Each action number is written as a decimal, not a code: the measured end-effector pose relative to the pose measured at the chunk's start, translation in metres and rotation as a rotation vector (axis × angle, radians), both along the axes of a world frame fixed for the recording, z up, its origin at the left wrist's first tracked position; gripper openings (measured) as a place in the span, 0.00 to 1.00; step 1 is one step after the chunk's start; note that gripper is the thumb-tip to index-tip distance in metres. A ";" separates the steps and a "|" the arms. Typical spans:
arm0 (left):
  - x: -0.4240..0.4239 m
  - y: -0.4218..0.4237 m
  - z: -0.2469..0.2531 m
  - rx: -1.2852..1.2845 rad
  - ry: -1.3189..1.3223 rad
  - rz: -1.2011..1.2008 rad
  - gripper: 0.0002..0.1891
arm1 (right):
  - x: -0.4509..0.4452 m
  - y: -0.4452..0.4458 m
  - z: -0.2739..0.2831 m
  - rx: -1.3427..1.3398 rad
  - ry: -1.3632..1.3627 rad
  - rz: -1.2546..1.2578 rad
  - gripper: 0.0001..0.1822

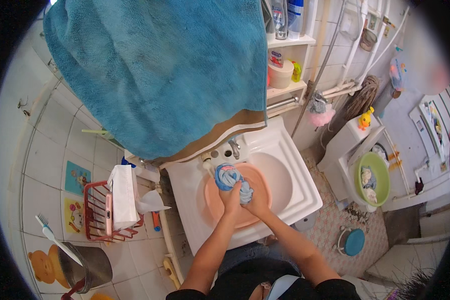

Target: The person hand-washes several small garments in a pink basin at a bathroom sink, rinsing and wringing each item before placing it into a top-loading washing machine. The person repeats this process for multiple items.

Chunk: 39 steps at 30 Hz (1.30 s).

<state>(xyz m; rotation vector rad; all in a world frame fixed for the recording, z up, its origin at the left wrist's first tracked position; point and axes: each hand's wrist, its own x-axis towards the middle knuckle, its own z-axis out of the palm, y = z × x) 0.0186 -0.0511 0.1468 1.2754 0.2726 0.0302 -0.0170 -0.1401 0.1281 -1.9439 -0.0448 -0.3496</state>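
A twisted bundle of blue and pale blue cloth [230, 176] is squeezed between my two hands, bunched into a tight coil. My left hand [230, 197] grips it on the left, thumb on top. On the other side, my right hand [255, 202] is wrapped round its lower end; most of those fingers are hidden. Both hands are above a peach plastic basin [266, 183], which sits in a white washbasin [305, 191]. A metal faucet [234, 148] stands at the washbasin's back edge, just behind the cloth.
A large blue towel [161, 75] hangs low over the washbasin's back. At left, a red wire basket [92, 213] holds a tissue pack [123, 197] and a pink phone [108, 213]. Rightward are a green basin [384, 183] with clothes and a blue-topped stool [354, 242].
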 end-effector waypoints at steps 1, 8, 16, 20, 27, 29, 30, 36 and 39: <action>0.005 0.007 -0.019 0.080 -0.007 0.023 0.20 | 0.005 0.002 0.004 0.010 0.041 0.050 0.29; 0.012 0.005 -0.038 0.269 -0.127 -0.001 0.21 | 0.007 0.001 -0.025 -0.110 0.254 0.065 0.19; 0.012 -0.006 -0.046 0.451 -0.234 -0.098 0.22 | 0.010 -0.016 -0.052 -0.178 0.230 0.116 0.16; 0.004 -0.020 -0.059 0.411 -0.139 -0.174 0.24 | -0.009 -0.030 -0.028 -0.246 0.498 0.034 0.19; -0.048 -0.096 -0.041 0.084 -0.026 -0.470 0.24 | -0.091 -0.100 -0.019 -0.062 0.355 -0.197 0.30; -0.071 -0.124 -0.043 -0.155 0.157 -0.561 0.23 | -0.122 -0.126 -0.025 -0.025 0.271 -0.205 0.33; -0.082 -0.140 -0.038 -0.142 0.079 -0.626 0.23 | -0.142 -0.140 -0.019 0.036 0.312 -0.232 0.38; -0.179 -0.217 -0.015 -0.320 0.132 -0.917 0.26 | -0.283 -0.211 0.003 0.002 0.297 -0.483 0.47; -0.225 -0.251 -0.016 -0.429 0.143 -1.056 0.23 | -0.349 -0.233 0.026 0.310 0.238 -0.639 0.40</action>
